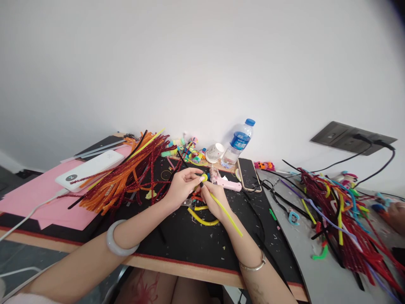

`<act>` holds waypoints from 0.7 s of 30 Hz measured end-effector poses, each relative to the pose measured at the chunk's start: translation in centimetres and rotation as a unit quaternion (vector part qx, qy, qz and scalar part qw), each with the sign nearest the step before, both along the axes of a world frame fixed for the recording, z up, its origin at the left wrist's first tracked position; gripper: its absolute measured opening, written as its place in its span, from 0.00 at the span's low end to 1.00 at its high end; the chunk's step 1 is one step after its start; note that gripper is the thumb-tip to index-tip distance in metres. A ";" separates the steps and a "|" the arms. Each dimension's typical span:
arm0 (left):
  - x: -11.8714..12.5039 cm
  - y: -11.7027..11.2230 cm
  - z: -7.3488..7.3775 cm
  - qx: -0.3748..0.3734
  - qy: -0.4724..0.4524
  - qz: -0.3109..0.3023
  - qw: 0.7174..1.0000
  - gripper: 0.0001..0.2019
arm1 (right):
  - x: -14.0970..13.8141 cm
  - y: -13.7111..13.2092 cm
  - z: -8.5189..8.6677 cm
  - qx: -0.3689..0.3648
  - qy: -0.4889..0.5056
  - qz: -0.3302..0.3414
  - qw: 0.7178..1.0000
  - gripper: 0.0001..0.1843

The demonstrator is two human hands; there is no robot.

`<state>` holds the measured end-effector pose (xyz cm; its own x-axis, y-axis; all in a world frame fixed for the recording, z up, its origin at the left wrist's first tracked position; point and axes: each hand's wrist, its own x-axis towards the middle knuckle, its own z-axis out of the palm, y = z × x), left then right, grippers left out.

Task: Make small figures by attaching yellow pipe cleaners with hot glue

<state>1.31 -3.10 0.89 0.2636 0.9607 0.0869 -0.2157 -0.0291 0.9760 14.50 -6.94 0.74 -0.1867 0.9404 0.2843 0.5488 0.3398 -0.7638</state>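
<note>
Over the black mat (196, 249), both hands meet at a yellow pipe cleaner (226, 215), whose end is wound into a small coil at the fingertips. My left hand (182, 185) is closed, pinching that coil between thumb and fingers. Beside it, my right hand (215, 199) is closed on the same pipe cleaner, and its long tail runs back over the wrist. A loose curved yellow piece (202, 218) lies on the mat just below the hands. Right behind them is a pink glue gun (228, 184).
Orange and dark red pipe cleaners (117, 185) heap at left, near a white power bank (90, 169) and pink paper (31, 196). Behind stand a water bottle (238, 145), a tipped paper cup (215, 153) and a phone (249, 174). Another person's hand (397, 217) shows far right.
</note>
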 end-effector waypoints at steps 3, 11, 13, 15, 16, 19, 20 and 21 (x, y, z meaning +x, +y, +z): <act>0.1 -0.1 0.1 -0.002 -0.005 0.004 1.000 0.14 | 0.0 0.0 0.1 0.000 -0.001 -0.003 1.000 0.15; 0.0 0.2 -0.2 0.002 -0.002 0.024 1.000 0.16 | 0.1 0.0 -0.1 -0.013 0.015 -0.034 0.999 0.17; 0.0 0.2 -0.3 0.004 -0.008 0.025 1.000 0.16 | 0.1 0.0 -0.1 -0.017 0.021 -0.044 0.999 0.16; 0.0 0.2 -0.2 0.004 -0.014 0.021 1.000 0.16 | 0.1 0.0 -0.1 -0.016 0.033 -0.055 0.998 0.16; 0.0 0.2 -0.1 0.005 -0.015 0.018 1.000 0.16 | 0.1 0.0 -0.1 -0.012 0.041 -0.062 0.997 0.16; 0.0 0.1 0.0 0.011 -0.014 0.006 1.000 0.16 | 0.3 0.0 -0.1 0.006 0.063 -0.081 0.995 0.15; 0.0 0.1 0.1 0.012 -0.012 0.003 1.000 0.16 | 0.3 0.0 -0.1 0.014 0.070 -0.088 0.994 0.15; 0.0 0.1 0.0 0.013 -0.010 -0.001 1.000 0.16 | 0.4 0.1 -0.1 0.021 0.081 -0.095 0.992 0.15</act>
<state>1.31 -3.02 0.92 0.2633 0.9577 0.1162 -0.2346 -0.0533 0.9706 14.88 -6.88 0.66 0.0435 0.9410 0.3356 0.4773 0.2755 -0.8344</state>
